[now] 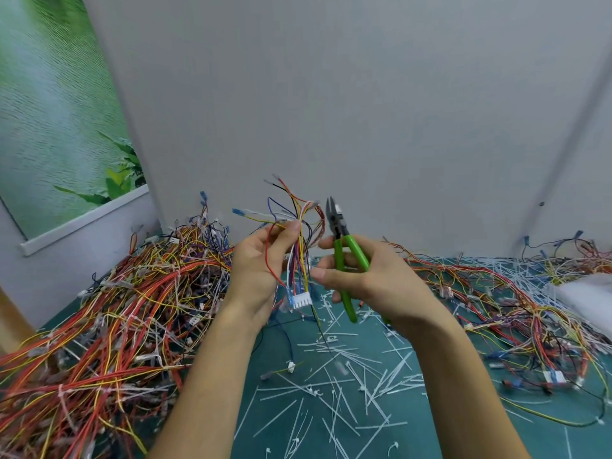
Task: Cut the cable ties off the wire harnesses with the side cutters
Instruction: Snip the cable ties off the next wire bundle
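Holds a small wire harness (299,256) upright in the left grip (261,260), raised at the centre of the scene above the tabletop (556,442), with thumb and fingers curled round the bundle just below its fanned-out loose ends. Lets a white connector (303,299) dangle at the bundle's lower end, beside the heel of the palm.

Clamps the side cutters (354,250) in the right grip (371,279), just right of the harness, with fingers wrapped round the green handles, which stand splayed. Points the dark blades up and towards the far side, close beside the fanned wire ends; cannot tell whether blades and wires touch.

On the left of the tabletop, a big tangled heap of harnesses (132,309) in red, yellow, blue and white, many with pale ties on them. On the right, a looser spread of harnesses (513,309). Between them and nearer, many white cut cable ties (347,376) strewn across the green surface. Behind, a grey panel (331,94); far left, a poster (49,94) with green leaves.
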A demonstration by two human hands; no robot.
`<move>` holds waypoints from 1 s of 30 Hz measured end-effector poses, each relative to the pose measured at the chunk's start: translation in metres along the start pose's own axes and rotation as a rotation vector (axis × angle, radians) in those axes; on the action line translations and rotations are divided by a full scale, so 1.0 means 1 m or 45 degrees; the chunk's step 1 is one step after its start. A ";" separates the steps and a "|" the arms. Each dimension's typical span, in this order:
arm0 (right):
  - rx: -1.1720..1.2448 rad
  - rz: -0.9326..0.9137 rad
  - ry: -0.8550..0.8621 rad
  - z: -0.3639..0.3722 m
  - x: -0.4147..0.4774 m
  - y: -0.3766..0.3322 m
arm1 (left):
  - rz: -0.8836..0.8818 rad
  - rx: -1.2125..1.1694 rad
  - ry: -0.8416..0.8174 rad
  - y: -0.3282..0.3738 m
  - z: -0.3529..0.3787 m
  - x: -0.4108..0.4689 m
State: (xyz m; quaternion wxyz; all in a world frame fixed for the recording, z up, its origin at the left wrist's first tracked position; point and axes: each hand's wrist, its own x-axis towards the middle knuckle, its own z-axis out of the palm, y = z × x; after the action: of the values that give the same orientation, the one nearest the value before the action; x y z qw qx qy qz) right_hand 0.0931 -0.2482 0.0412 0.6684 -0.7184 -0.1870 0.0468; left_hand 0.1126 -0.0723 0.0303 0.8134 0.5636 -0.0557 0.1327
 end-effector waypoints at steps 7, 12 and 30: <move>-0.058 -0.006 -0.111 0.002 -0.004 -0.005 | 0.033 -0.108 0.112 0.002 0.001 0.002; 0.008 -0.035 -0.009 -0.008 -0.004 -0.003 | 0.004 -0.336 0.036 0.016 -0.002 0.002; 0.030 -0.316 -0.017 0.014 -0.008 -0.011 | 0.143 -0.272 0.151 0.012 0.002 -0.001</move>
State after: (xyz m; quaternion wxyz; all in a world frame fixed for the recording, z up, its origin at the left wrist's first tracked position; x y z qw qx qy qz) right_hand 0.0790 -0.2376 0.0488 0.6762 -0.6815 -0.2783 -0.0294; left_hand 0.1089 -0.0703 0.0416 0.8620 0.4608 -0.0529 0.2042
